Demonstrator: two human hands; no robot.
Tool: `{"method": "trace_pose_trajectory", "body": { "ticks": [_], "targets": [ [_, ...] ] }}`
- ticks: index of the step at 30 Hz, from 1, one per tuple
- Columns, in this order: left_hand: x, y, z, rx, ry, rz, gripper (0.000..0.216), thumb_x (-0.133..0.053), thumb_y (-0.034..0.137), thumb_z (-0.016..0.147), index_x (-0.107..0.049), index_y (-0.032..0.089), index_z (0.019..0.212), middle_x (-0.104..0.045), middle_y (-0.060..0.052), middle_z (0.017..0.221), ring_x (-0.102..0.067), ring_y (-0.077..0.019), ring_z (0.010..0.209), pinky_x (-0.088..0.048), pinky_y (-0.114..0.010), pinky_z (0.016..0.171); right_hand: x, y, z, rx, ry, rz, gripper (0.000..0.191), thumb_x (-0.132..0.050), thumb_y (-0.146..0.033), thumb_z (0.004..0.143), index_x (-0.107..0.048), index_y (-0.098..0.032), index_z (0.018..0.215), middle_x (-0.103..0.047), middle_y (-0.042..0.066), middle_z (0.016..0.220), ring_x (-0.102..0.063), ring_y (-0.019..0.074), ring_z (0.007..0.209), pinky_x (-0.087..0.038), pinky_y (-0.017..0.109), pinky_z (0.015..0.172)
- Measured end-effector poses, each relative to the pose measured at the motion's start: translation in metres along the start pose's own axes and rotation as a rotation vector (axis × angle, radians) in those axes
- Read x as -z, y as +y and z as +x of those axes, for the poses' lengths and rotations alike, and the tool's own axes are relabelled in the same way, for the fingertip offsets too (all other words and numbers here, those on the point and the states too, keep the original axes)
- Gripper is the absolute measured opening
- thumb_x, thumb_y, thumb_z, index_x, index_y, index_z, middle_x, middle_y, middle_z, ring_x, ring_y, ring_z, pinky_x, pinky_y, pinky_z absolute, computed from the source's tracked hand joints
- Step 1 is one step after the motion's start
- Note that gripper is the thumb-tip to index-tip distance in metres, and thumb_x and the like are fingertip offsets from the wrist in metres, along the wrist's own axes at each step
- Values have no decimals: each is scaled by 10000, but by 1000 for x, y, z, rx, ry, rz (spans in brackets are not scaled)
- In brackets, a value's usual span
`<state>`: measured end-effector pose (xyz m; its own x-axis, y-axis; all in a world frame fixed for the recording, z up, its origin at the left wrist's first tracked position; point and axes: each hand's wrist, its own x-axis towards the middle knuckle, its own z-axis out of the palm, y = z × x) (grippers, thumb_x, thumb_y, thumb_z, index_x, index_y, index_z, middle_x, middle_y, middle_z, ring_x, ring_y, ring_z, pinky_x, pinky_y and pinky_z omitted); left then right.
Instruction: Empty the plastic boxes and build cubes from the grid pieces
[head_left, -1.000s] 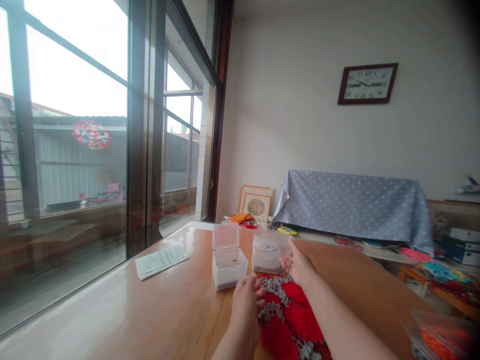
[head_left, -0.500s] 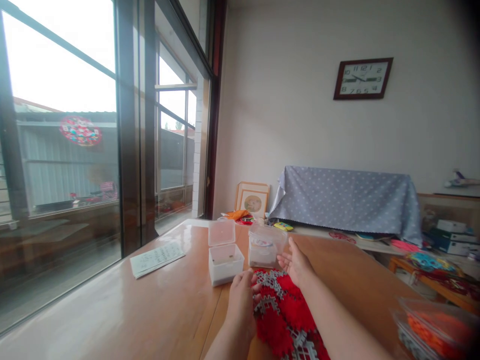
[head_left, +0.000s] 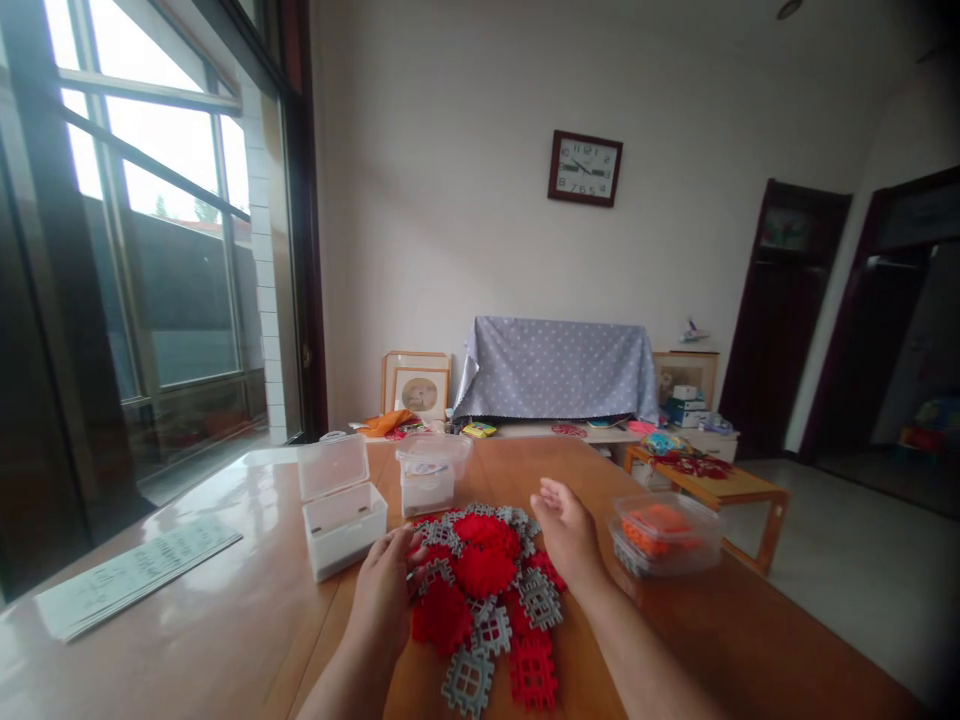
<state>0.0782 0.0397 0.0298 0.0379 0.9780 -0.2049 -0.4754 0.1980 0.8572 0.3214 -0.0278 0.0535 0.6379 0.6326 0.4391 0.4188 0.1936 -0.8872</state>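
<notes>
A loose pile of red and grey plastic interlocking pieces (head_left: 486,570) lies on the wooden table in front of me. Some pieces are square with window-like grids, others round with toothed edges. Along the pile's left edge rests my left hand (head_left: 384,588), fingers loosely curved and apart, with no piece clearly held; its fingertips reach the nearest pieces. My right hand (head_left: 564,528) is by the pile's right side, fingers stretched out and nothing in it. Just beyond my left hand stands an open white plastic box (head_left: 341,535) with its lid raised.
Behind the pile is a clear lidded container (head_left: 429,480). A clear tub with orange pieces (head_left: 661,535) stands to the right on the table (head_left: 300,620). Handwritten paper sheets (head_left: 139,575) lie at the left. A low wooden side table (head_left: 750,490) stands beyond the right edge.
My view has swung to the right, so the scene sits farther left and the orange tub shows fully. My hands are farther apart, on either side of the pile, which is more in view.
</notes>
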Motion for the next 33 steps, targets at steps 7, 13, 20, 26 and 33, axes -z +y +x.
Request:
{"method": "trace_pose_trajectory", "body": {
  "ticks": [7, 13, 20, 26, 33],
  "targets": [
    [-3, -1, -6, -11, -49, 52, 298, -750, 362, 798, -645, 187, 1016, -720, -71, 1029, -679, -133, 753, -509, -237, 633, 90, 31, 2, 293, 266, -815, 491, -582, -352, 856, -591, -210, 1326, -625, 150, 1340, -387, 375, 1367, -227, 601, 1142],
    [-7, 1, -16, -22, -68, 105, 402, -795, 425, 728, -646, 182, 1011, -718, -63, 948, -679, -154, 766, -493, -238, 626, 121, 64, -3, 253, 275, -1004, 400, -538, -332, 843, -650, -223, 1211, -631, 118, 1354, -371, 367, 1372, -178, 641, 1132],
    [-8, 4, -24, -60, -112, 146, 497, -830, 511, 637, -649, 172, 953, -715, -58, 898, -649, -149, 707, -477, -253, 621, 131, 77, 7, 324, 310, -930, 306, -454, -282, 860, -705, -257, 1034, -715, 94, 1171, -469, 332, 1257, -289, 522, 1094],
    [-9, 2, -24, -79, -137, 169, 535, -828, 556, 617, -651, 170, 943, -716, -64, 885, -654, -165, 744, -476, -260, 646, 136, 81, 13, 409, 345, -935, 314, -452, -285, 897, -680, -208, 1099, -713, 124, 1158, -549, 329, 1132, -329, 477, 1029],
    [-10, 0, -24, -111, -160, 198, 568, -816, 630, 610, -650, 172, 903, -707, -59, 868, -643, -166, 740, -455, -251, 628, 126, 54, 10, 574, 344, -804, 319, -448, -309, 933, -654, -176, 1138, -706, 141, 1129, -565, 328, 1106, -345, 468, 1044]
  ]
}}
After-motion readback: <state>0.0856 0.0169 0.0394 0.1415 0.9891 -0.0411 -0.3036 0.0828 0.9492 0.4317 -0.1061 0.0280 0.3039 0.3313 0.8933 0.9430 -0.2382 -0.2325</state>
